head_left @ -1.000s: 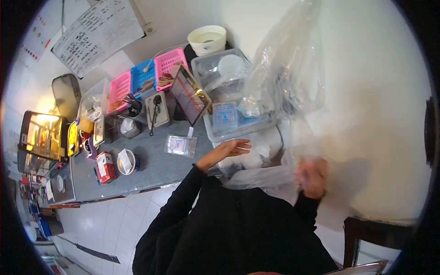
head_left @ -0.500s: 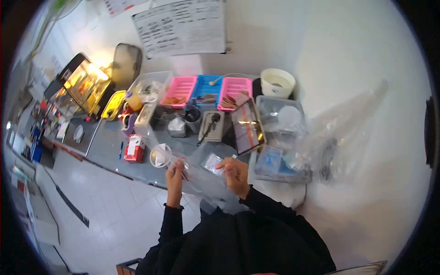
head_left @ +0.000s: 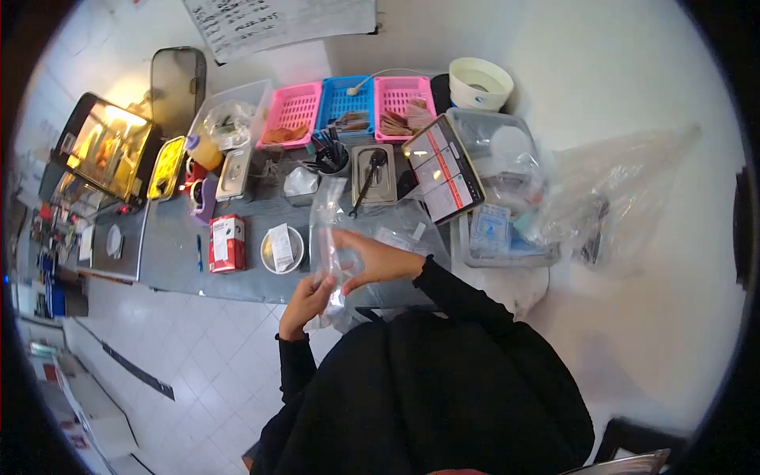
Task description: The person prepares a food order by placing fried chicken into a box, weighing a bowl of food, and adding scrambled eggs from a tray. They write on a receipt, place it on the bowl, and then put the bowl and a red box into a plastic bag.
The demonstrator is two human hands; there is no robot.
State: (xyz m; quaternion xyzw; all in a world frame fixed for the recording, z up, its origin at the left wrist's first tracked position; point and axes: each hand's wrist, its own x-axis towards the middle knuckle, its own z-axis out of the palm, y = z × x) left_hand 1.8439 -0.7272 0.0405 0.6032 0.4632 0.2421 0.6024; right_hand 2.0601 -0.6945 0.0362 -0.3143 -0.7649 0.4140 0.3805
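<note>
My left hand (head_left: 307,305) is closed on a clear plastic bag (head_left: 328,207) over the counter's front edge. From the other side my right hand (head_left: 374,260) curls its thumb and fingers around the same bag, just above the left. The bag stretches up from my hands toward the cutlery cup and also hangs below them; I cannot make out anything inside. Left of the hands stands a round white tub (head_left: 269,255) with a printed slip (head_left: 282,247) on top. More clear plastic (head_left: 416,229) lies on the counter beside my right forearm.
A red and white box (head_left: 227,244) and a blue pen (head_left: 199,253) are on the left. Behind stand a steel tray (head_left: 385,190) with a black spoon, a cup of black cutlery (head_left: 332,162) and pink and blue baskets. A tablet (head_left: 445,172) leans by a plastic bin (head_left: 514,261).
My right hand has moved left and now meets the left hand at the bag. The bag is gathered upright rather than spread between the hands. The view has tilted down.
</note>
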